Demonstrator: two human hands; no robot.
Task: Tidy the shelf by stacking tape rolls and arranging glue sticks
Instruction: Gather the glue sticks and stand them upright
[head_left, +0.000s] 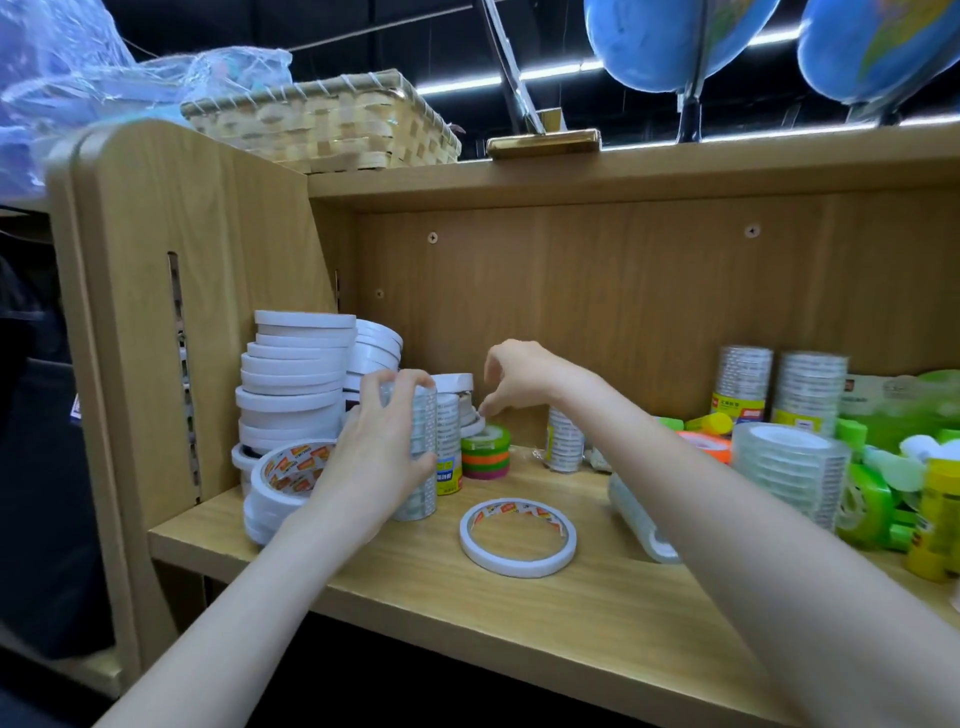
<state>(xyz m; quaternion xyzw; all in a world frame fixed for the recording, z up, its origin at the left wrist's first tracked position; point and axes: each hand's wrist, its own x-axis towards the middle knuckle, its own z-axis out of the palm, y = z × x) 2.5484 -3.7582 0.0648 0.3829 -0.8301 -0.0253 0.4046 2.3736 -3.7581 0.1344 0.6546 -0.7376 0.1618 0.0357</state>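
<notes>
Left hand (382, 441): fingers wrapped round the clear tape column (418, 457), standing on the shelf (363, 566).
Right hand (511, 376): loosely curled, holding nothing, above the coloured rolls (485, 452).
Tip: keep column upright, steady its top.

No text can be read with certainty. The flat tape roll (518, 538) at lower centre has red and yellow printing inside its core, and the clear tape stacks (740, 384) at right carry red-yellow labels, all too blurred.
</notes>
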